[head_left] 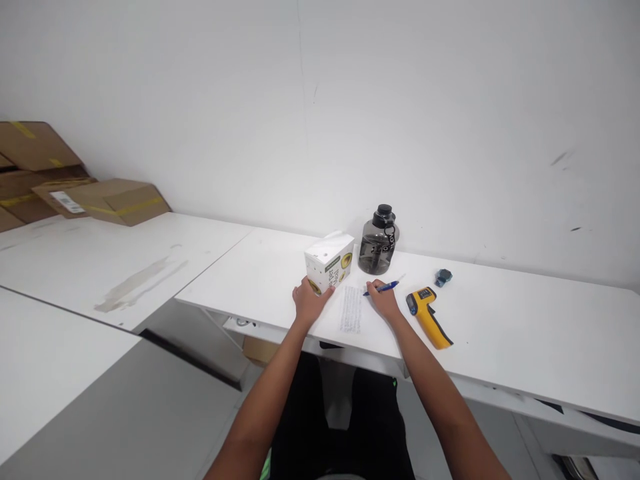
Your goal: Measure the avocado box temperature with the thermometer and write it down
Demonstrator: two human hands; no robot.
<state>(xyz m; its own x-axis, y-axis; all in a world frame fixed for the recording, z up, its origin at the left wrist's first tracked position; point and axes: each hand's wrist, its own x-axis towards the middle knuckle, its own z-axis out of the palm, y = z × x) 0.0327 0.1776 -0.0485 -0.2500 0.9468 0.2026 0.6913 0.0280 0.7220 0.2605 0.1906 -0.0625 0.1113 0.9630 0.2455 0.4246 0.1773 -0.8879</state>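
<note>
My left hand [311,303] grips the lower part of a white box [327,262] with avocado pictures and dark lettering, which stands tilted a little on the table. Between the two hands lies a white sheet with handwriting [352,311] in several lines. My right hand [382,299] is closed around a blue pen [386,287] and rests just right of the writing. Behind the pen stands a dark see-through water jug [379,241] with a black lid. To the right of my right hand lies a yellow infrared thermometer gun [429,317].
A small dark blue object [443,277], too small to name, lies beyond the thermometer. Cardboard boxes [123,200] with yellow tape are stacked at the far left. The white table [530,333] runs along a white wall [225,113]. My legs are under its front edge.
</note>
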